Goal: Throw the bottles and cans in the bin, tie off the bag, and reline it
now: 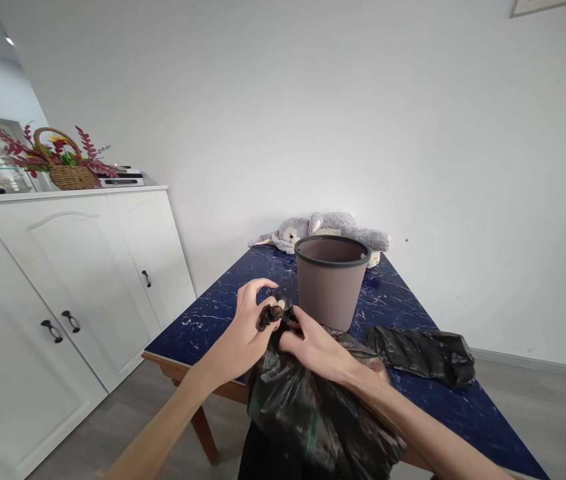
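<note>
A filled black garbage bag [313, 407] hangs at the near edge of the table, its neck gathered and twisted at the top. My left hand [255, 317] pinches the twisted end of the neck between thumb and fingers. Right beside it, my right hand [313, 343] is closed on the bag's neck, the fingers partly hidden by the black plastic. Just behind my hands stands a brown trash can [330, 287] with a dark rim, upright; the inner wall that shows is bare.
A folded black plastic bag [423, 353] lies at the right of the blue marbled table [197, 330]. A grey plush toy [303, 230] rests behind the can by the wall. White cabinets [73, 267] on the left carry a flower basket [73, 175] and a plastic bottle [0, 167].
</note>
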Motion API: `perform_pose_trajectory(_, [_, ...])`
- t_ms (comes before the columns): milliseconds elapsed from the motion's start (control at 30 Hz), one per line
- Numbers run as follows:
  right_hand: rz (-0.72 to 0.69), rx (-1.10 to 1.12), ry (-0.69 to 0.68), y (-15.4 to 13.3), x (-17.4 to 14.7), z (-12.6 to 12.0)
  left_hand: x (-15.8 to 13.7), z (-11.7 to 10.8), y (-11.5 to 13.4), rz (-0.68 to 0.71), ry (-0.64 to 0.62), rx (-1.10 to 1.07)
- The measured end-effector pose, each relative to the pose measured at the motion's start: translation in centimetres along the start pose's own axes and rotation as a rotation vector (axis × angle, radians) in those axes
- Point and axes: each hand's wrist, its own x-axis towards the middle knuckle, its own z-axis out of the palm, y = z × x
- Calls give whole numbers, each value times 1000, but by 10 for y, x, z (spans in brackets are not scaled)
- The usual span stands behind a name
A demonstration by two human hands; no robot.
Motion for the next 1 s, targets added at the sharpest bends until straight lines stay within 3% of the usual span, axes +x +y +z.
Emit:
perform_pose_trajectory(100, [-164,-175,-109,-3,-2,6,8,-5,17,36,-200,2])
perform_pose_trajectory(233, [-259,-305,-31,13,4,12,12,1,34,205,-337,23])
perform_pose_trajectory(300, [-231,-238,37,19,8,13,11,6,36,287,-308,94])
perform_pose_trajectory(367, [-201,-130,55,19,10,12,5,12,31,277,-207,142])
perform_pose_trajectory(500, [8,5,144,2,8,5,-9,22,3,93,62,30])
perform_pose_trajectory(600, [226,70,181,-7,5,0,-17,27,-16,-25,135,-70])
perform_pose_trajectory(667, [262,137,153,-7,5,-2,-21,28,-21,-64,169,-111])
perform_pose_trajectory(767, [207,243,87,-5,6,-1,-24,28,-23,-144,153,-256])
perform_pose_trajectory(867, [140,200,61,-6,6,-1,-25,26,-25,-218,29,-364])
perform_pose_trajectory(1000, [77,-3,-14,-11,5,-9,-22,24,-25,-170,-46,-202])
